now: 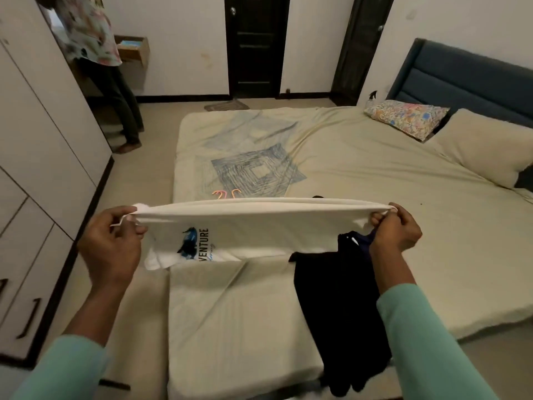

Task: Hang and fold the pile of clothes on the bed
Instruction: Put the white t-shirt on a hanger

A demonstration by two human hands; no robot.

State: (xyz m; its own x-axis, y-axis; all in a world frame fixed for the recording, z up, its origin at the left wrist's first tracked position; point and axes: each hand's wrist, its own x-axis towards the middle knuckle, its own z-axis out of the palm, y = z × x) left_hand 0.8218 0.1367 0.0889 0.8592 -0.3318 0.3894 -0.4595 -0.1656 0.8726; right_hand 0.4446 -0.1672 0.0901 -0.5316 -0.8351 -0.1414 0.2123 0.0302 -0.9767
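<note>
The white T-shirt (259, 226) hides all but the hooks of what appear to be hangers (227, 194); a bystander (89, 33) is cropped at the top edge.

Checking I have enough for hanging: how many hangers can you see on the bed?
2. Only hooks show above the white T-shirt: a pink hanger and an orange hanger just right of it, both on the bed. Others may be hidden behind the shirt.
</note>
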